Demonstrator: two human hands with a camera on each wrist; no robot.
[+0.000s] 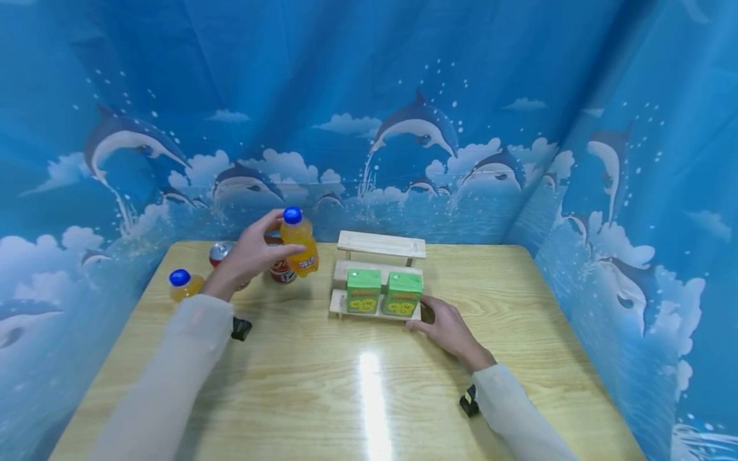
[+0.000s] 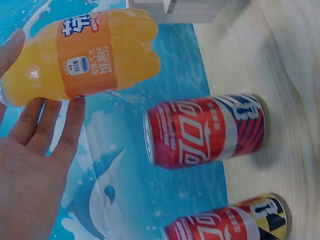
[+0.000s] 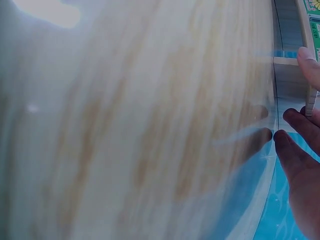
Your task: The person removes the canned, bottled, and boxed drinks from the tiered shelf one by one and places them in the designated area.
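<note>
My left hand (image 1: pixel 254 251) holds a small orange soda bottle (image 1: pixel 301 251) with a blue cap between thumb and fingers. Raised above the table and slightly tilted, the bottle is just left of a small wooden tiered rack (image 1: pixel 380 244). In the left wrist view its orange label (image 2: pixel 86 57) faces the camera. At the rack's lower right end, my right hand (image 1: pixel 451 330) grips the wood, thumb in front. Two green drink cartons stand side by side on the lower step, a left carton (image 1: pixel 363 293) and a right carton (image 1: pixel 402 296) close to the right fingers.
Behind the left hand stand red cola cans, one nearer the rack (image 1: pixel 282 273) and another farther left (image 1: pixel 220 251), partly hidden. A second orange soda bottle (image 1: pixel 186 287) is at the table's left edge. A blue dolphin curtain (image 1: pixel 369 147) surrounds the wooden table (image 1: pixel 300 384).
</note>
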